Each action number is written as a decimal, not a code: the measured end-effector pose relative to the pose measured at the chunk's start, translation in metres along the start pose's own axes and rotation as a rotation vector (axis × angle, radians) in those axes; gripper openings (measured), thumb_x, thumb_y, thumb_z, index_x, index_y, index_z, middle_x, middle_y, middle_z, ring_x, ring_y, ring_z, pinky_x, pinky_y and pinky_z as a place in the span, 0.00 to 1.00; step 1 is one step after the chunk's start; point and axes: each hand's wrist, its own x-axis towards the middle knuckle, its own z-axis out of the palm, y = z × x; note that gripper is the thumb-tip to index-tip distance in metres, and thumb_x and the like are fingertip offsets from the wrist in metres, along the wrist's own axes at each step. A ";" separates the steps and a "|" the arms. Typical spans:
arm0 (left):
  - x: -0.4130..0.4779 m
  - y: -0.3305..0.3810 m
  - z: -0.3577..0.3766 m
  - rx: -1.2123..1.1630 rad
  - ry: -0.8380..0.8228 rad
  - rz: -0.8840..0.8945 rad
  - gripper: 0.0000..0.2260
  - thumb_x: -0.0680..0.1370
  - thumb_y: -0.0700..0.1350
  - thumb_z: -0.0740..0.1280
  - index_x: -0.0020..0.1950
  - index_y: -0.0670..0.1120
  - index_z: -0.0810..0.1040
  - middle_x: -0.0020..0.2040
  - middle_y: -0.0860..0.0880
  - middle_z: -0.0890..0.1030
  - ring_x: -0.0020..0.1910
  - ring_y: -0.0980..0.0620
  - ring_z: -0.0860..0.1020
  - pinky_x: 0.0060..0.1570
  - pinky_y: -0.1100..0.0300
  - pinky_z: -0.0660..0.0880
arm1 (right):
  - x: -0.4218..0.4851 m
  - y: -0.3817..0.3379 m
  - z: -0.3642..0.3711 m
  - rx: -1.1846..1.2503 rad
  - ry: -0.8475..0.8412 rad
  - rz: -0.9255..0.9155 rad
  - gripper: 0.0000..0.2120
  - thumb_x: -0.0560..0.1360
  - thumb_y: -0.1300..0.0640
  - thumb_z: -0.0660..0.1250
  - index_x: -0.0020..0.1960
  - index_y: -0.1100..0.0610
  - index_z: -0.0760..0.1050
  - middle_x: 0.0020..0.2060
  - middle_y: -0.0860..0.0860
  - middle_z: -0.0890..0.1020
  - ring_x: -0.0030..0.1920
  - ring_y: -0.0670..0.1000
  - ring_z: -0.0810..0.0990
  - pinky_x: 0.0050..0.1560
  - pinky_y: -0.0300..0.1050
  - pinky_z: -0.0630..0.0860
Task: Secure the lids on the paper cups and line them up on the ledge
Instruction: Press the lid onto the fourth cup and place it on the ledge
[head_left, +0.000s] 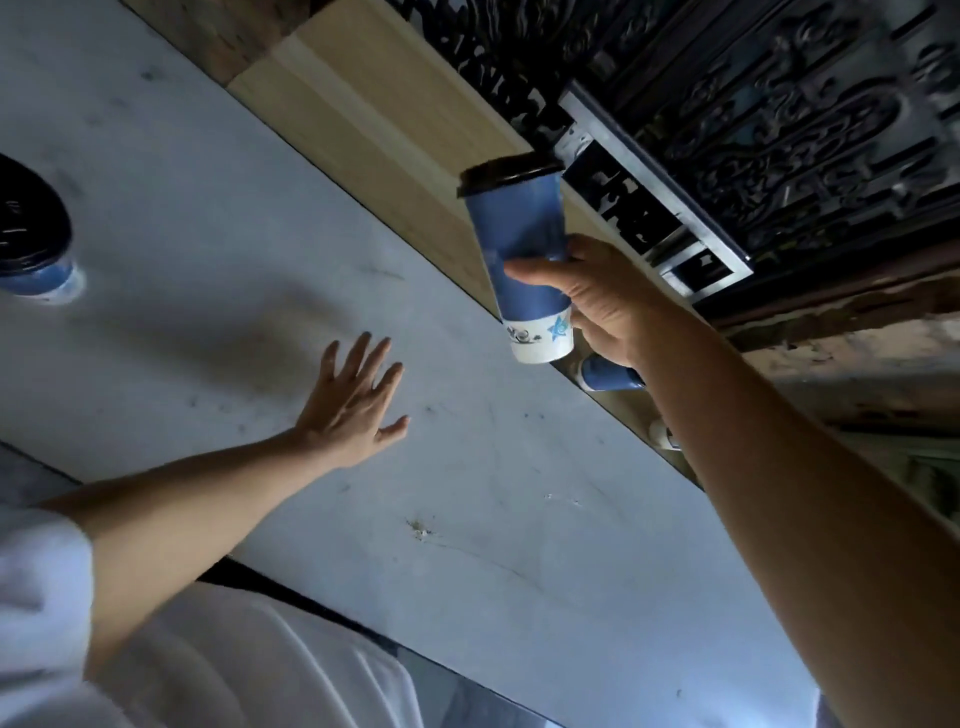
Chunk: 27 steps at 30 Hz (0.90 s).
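My right hand (602, 306) grips a tall blue paper cup (519, 234) with a black lid (506, 174) and a white base, held up over the pale wooden ledge (379, 114). Another blue cup (608, 374) stands on the ledge just under my right wrist, mostly hidden by the arm. My left hand (353, 400) lies flat on the white marble table (208, 182) with its fingers spread and nothing in it. At the far left edge a third lidded blue cup (31, 234) stands on the table.
A dark ornate metal grille (779, 104) with a silver frame (675, 182) rises behind the ledge. A small white object (662, 434) shows on the ledge beside my right forearm. My white shirt fills the lower left.
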 end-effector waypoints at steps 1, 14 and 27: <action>0.014 0.008 -0.002 -0.002 0.002 -0.004 0.36 0.74 0.66 0.54 0.71 0.42 0.71 0.77 0.37 0.64 0.76 0.35 0.62 0.70 0.34 0.57 | 0.008 0.006 -0.009 0.074 0.056 -0.022 0.39 0.54 0.47 0.81 0.62 0.56 0.76 0.53 0.49 0.85 0.50 0.49 0.85 0.48 0.46 0.75; 0.107 0.077 0.037 0.029 0.113 -0.252 0.36 0.71 0.64 0.65 0.74 0.45 0.68 0.78 0.37 0.61 0.69 0.34 0.61 0.68 0.39 0.58 | 0.184 0.156 -0.028 0.200 0.446 -0.117 0.38 0.49 0.47 0.79 0.59 0.50 0.77 0.51 0.48 0.84 0.53 0.50 0.83 0.56 0.56 0.80; 0.107 0.076 0.037 0.072 0.132 -0.275 0.36 0.71 0.65 0.65 0.74 0.47 0.70 0.79 0.39 0.61 0.76 0.37 0.59 0.71 0.39 0.58 | 0.207 0.180 -0.003 0.221 0.229 -0.254 0.37 0.58 0.60 0.81 0.63 0.48 0.70 0.49 0.40 0.81 0.49 0.37 0.79 0.47 0.34 0.75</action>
